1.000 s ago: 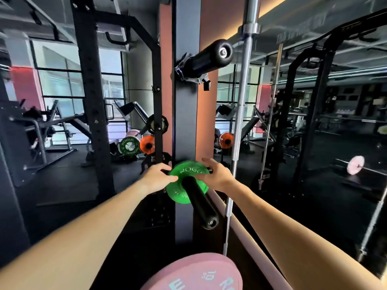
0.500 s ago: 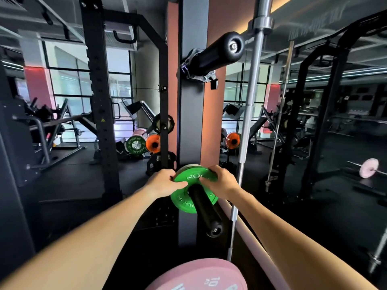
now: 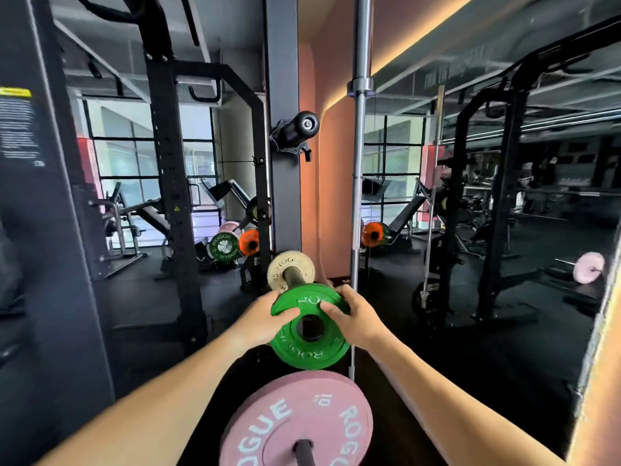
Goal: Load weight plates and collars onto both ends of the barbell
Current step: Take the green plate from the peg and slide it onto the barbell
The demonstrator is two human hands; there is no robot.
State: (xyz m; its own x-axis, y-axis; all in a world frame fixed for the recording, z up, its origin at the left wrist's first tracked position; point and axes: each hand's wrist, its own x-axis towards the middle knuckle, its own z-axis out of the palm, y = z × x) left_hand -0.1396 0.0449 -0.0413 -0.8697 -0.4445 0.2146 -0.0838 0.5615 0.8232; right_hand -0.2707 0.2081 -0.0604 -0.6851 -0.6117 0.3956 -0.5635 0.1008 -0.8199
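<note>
The green plate [image 3: 311, 334] is in both my hands, in front of me and above the pink plate [image 3: 299, 420]. My left hand [image 3: 260, 319] grips its left edge with the thumb on the face, and my right hand [image 3: 358, 319] grips the right edge in the same way, so the hands are apart with the plate clamped between them. Its centre hole looks dark and empty, so I judge it is free of the storage peg [image 3: 294, 274], where a white plate [image 3: 290, 269] sits just behind it.

The pink plate sits near me at the bottom, on a dark bar through its centre; whether this is the barbell sleeve or another peg I cannot tell from here. A steel barbell [image 3: 361, 136] stands upright to the right, against the mirror.

So I think the task is at an early stage: one plate is only fetched, not yet loaded. A collar seems to be clipped on the upper peg [image 3: 295, 131], far from my hands, and I see none fitted on a bar.
</note>
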